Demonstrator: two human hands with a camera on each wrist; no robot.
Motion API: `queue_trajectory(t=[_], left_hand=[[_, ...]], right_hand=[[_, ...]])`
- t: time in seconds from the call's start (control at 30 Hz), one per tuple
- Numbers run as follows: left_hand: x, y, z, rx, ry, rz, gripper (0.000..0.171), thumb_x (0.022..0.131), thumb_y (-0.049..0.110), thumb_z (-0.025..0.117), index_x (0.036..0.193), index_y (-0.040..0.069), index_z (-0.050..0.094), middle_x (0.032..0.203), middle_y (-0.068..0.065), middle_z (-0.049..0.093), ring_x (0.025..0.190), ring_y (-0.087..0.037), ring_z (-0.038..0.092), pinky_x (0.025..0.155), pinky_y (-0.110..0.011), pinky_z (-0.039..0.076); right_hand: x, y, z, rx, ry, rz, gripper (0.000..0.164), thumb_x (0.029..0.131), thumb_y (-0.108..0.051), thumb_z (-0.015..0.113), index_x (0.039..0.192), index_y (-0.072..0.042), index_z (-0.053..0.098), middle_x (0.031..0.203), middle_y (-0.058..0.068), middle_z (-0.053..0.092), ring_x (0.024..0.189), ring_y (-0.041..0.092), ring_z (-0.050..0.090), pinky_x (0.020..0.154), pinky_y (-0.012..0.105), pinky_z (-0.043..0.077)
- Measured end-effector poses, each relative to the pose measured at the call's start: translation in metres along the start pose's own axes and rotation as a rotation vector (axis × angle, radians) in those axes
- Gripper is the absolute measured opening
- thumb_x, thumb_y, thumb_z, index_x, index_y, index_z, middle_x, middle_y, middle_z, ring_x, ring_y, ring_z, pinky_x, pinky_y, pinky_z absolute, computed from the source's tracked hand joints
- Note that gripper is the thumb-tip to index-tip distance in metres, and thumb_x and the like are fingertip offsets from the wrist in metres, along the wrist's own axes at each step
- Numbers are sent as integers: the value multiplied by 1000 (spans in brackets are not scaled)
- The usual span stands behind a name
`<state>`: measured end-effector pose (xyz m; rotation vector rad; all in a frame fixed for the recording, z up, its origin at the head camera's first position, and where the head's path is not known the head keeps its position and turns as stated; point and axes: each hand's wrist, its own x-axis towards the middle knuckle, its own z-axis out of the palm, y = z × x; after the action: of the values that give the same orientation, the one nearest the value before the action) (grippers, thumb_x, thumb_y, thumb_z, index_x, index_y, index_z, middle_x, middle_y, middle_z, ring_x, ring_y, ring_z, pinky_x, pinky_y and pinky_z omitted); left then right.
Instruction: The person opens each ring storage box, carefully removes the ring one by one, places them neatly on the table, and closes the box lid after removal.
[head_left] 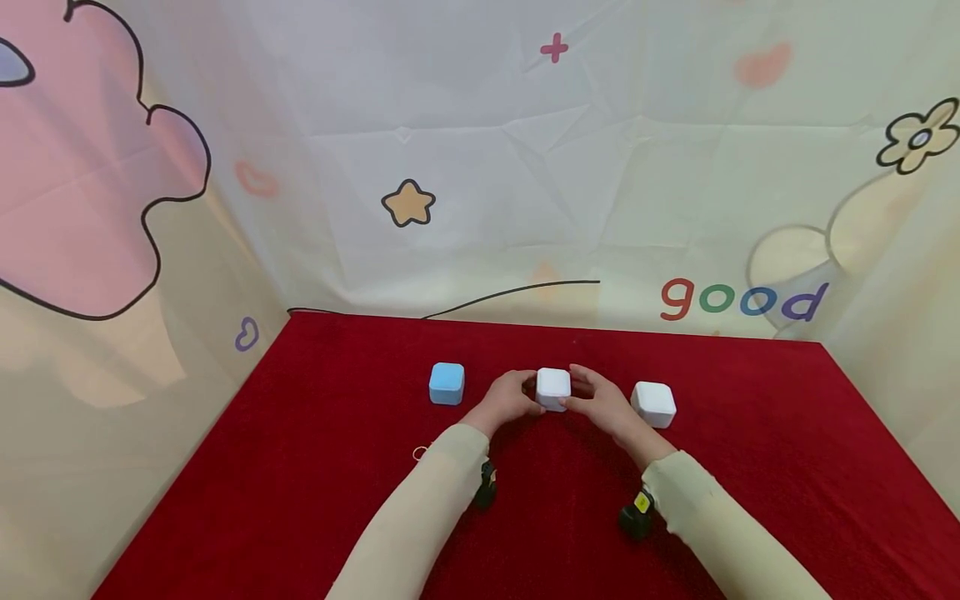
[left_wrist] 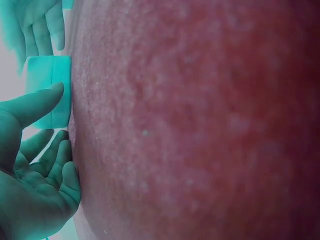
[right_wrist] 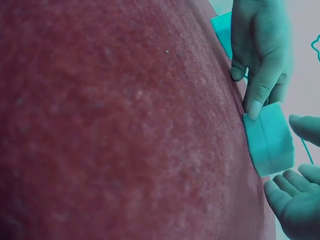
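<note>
A white box (head_left: 553, 390) with rounded corners sits on the red cloth between the two hands. A thin seam runs around it in both wrist views. The left hand (head_left: 510, 397) is at its left side; in the left wrist view the thumb (left_wrist: 47, 100) overlaps the box, while the other fingers lie loosely curved beside it. From the right comes the right hand (head_left: 603, 407), thumb at the front corner and fingers extended toward the back. In the right wrist view, that hand's thumb and fingers (right_wrist: 277, 195) stand apart around the near end of the box.
To the left stands a light blue box (head_left: 447, 384); another white box (head_left: 653, 405) is just right of the right wrist. A small pale loop (head_left: 421, 452) lies beside the left sleeve. A printed curtain (head_left: 480, 167) borders the red cloth (head_left: 337, 467) at the back and sides.
</note>
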<state>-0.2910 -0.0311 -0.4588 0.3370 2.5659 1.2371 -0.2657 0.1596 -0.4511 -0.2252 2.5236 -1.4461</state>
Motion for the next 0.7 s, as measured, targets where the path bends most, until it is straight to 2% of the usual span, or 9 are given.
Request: queue_trajectory(t=[0.2, 0.7], left_hand=[[1, -1, 1, 25, 24, 38, 59, 87, 6, 78, 143, -1, 57, 142, -17, 62, 131, -32, 57, 113, -48, 47], [2, -1, -1, 62, 9, 5, 58, 89, 12, 79, 142, 3, 59, 141, -16, 60, 130, -30, 55, 113, -48, 47]], right_hand=[[6, 4, 2, -2, -18, -14, 71, 100, -15, 64, 158, 4, 28, 161, 30, 37, 148, 46, 41, 116, 57, 42], [10, -3, 5, -68, -29, -17, 72, 99, -15, 66, 158, 5, 29, 158, 31, 40, 144, 46, 44, 113, 55, 45]])
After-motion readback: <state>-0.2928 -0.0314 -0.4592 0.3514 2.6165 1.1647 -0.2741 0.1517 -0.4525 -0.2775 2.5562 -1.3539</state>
